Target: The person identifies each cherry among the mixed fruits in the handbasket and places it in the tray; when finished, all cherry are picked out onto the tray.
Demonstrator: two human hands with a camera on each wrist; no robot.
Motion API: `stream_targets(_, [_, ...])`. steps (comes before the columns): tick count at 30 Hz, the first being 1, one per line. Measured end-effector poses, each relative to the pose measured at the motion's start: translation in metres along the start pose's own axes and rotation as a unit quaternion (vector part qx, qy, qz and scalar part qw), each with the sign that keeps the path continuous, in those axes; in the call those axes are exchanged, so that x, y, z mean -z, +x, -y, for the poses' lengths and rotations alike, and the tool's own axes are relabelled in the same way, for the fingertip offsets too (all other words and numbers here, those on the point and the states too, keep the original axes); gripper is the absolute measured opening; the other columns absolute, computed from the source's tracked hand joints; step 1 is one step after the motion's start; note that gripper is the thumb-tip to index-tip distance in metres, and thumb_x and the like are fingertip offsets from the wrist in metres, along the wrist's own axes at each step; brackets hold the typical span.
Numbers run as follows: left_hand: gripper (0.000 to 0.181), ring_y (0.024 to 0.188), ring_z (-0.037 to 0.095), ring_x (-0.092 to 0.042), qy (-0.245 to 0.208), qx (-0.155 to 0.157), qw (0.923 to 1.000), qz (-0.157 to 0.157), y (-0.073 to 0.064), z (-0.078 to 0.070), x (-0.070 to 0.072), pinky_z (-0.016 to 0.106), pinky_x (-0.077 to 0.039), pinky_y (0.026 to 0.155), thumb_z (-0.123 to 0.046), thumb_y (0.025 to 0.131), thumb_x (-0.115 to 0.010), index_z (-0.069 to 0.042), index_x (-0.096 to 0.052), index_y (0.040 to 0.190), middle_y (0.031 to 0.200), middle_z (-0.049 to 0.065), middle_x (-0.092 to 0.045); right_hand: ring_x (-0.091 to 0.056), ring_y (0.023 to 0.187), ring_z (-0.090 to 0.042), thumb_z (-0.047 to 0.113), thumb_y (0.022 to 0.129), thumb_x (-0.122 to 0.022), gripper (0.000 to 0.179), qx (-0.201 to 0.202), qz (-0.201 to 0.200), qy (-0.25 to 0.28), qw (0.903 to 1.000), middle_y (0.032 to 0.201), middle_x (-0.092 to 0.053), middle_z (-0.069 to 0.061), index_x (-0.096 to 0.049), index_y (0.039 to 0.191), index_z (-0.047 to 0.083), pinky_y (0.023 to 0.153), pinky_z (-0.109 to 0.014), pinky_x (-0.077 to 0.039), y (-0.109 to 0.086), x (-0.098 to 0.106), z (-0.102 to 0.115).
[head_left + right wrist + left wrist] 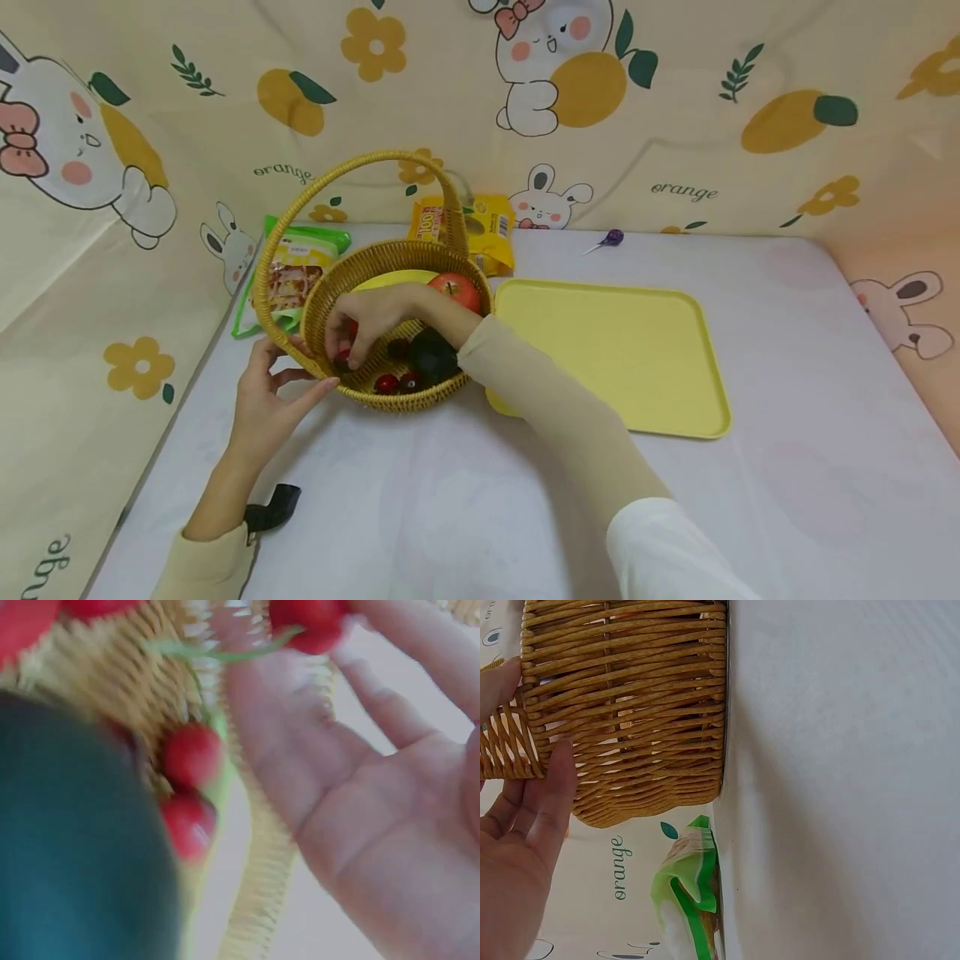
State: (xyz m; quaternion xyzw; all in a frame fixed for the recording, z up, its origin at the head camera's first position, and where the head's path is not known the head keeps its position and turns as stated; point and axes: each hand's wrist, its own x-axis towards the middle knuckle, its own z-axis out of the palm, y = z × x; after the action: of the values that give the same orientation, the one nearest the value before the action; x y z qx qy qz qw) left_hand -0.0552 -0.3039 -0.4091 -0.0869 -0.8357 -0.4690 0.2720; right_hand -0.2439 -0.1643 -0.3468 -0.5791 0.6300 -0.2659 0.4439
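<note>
A wicker basket (401,403) with a tall hoop handle stands left of the table's middle. My left hand (273,404) grips its rim at the near-left handle base, thumb and fingers on either side of the weave (630,712). Inside the basket, my right hand (375,315) pinches a red cherry (342,359); in the right wrist view this cherry (307,622) sits at the fingertips with a green stem. More cherries (386,384) lie on the basket floor beside a dark green rounded object (433,357), blurred in the right wrist view. A red apple (457,288) rests at the right wall.
To the right lies a yellow tray (607,358). Behind the basket are a yellow snack packet (491,233) and, at left, a green-edged bag (292,279). A purple lollipop (613,237) lies near the back edge. Patterned cloth walls enclose the table.
</note>
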Motion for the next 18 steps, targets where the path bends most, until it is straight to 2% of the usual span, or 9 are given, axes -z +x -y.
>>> stream_targets(2, [0.077, 0.110, 0.016, -0.054, 0.003, 0.001, 1.0000, 0.000, 0.000, -0.002, 0.001, 0.012, -0.054, 0.079, 0.024, 0.063, -0.082, 0.012, -0.044, 0.129, 0.118, 0.021, -0.050, -0.059, 0.092, -0.018, 0.003, 0.086, -0.076, 0.026, 0.035, -0.028, 0.011, 0.9989, 0.103, -0.068, -0.007, -0.071, 0.111, -0.001, 0.085, -0.027, -0.054, -0.019, 0.009, 0.009])
stream_targets(5, [0.078, 0.111, 0.016, -0.054, 0.007, 0.001, 1.0000, -0.002, 0.000, -0.003, 0.001, 0.011, -0.053, 0.079, 0.024, 0.063, -0.082, 0.011, -0.044, 0.129, 0.119, 0.022, -0.049, -0.063, 0.097, -0.024, 0.004, 0.088, -0.075, 0.028, 0.080, -0.078, 0.050, 0.9925, 0.112, -0.067, -0.011, -0.069, 0.115, -0.003, 0.091, -0.034, -0.055, -0.060, 0.027, 0.016])
stream_targets(7, [0.078, 0.112, 0.016, -0.054, 0.009, 0.001, 1.0000, -0.002, 0.000, -0.003, 0.001, 0.011, -0.053, 0.079, 0.024, 0.062, -0.082, 0.011, -0.044, 0.130, 0.120, 0.020, -0.050, -0.065, 0.099, -0.029, 0.002, 0.089, -0.073, 0.029, 0.101, -0.117, 0.082, 0.9847, 0.117, -0.065, -0.016, -0.068, 0.117, -0.005, 0.093, -0.039, -0.056, -0.094, 0.039, 0.012])
stream_targets(9, [0.079, 0.112, 0.016, -0.054, 0.010, -0.002, 0.9999, -0.003, 0.000, -0.002, 0.001, 0.010, -0.053, 0.079, 0.024, 0.061, -0.082, 0.011, -0.045, 0.130, 0.121, 0.017, -0.050, -0.063, 0.103, -0.028, 0.002, 0.090, -0.071, 0.030, 0.096, -0.159, 0.095, 0.9780, 0.120, -0.064, -0.016, -0.067, 0.118, -0.004, 0.094, -0.037, -0.055, -0.130, 0.052, -0.001])
stream_targets(11, [0.080, 0.112, 0.016, -0.054, 0.008, -0.004, 1.0000, -0.003, 0.001, -0.001, 0.001, 0.010, -0.053, 0.079, 0.025, 0.061, -0.082, 0.011, -0.045, 0.130, 0.122, 0.015, -0.051, -0.063, 0.106, -0.028, 0.000, 0.090, -0.070, 0.029, 0.072, -0.203, 0.113, 0.9700, 0.120, -0.064, -0.016, -0.067, 0.119, -0.003, 0.092, -0.036, -0.055, -0.163, 0.062, -0.023])
stream_targets(14, [0.081, 0.112, 0.015, -0.054, 0.004, -0.006, 1.0000, -0.004, 0.001, 0.001, -0.001, 0.010, -0.053, 0.079, 0.025, 0.060, -0.082, 0.011, -0.045, 0.130, 0.123, 0.015, -0.051, -0.063, 0.105, -0.023, 0.001, 0.090, -0.071, 0.029, -0.014, -0.269, 0.123, 0.9550, 0.117, -0.066, -0.011, -0.067, 0.118, -0.001, 0.089, -0.029, -0.054, -0.206, 0.069, -0.061])
stream_targets(16, [0.081, 0.112, 0.015, -0.054, 0.001, -0.006, 1.0000, -0.003, 0.000, 0.001, -0.001, 0.010, -0.053, 0.079, 0.026, 0.060, -0.082, 0.012, -0.044, 0.129, 0.122, 0.018, -0.050, -0.064, 0.102, -0.021, 0.003, 0.089, -0.073, 0.029, -0.075, -0.296, 0.118, 0.9448, 0.114, -0.068, -0.009, -0.068, 0.118, 0.000, 0.088, -0.027, -0.053, -0.224, 0.067, -0.086])
stream_targets(18, [0.080, 0.111, 0.015, -0.054, 0.002, -0.003, 1.0000, -0.002, -0.001, 0.000, -0.001, 0.010, -0.053, 0.078, 0.026, 0.060, -0.082, 0.012, -0.044, 0.129, 0.121, 0.021, -0.049, -0.064, 0.100, -0.020, 0.005, 0.089, -0.074, 0.031, -0.124, -0.301, 0.114, 0.9385, 0.111, -0.070, -0.008, -0.068, 0.119, 0.000, 0.089, -0.025, -0.051, -0.234, 0.061, -0.107])
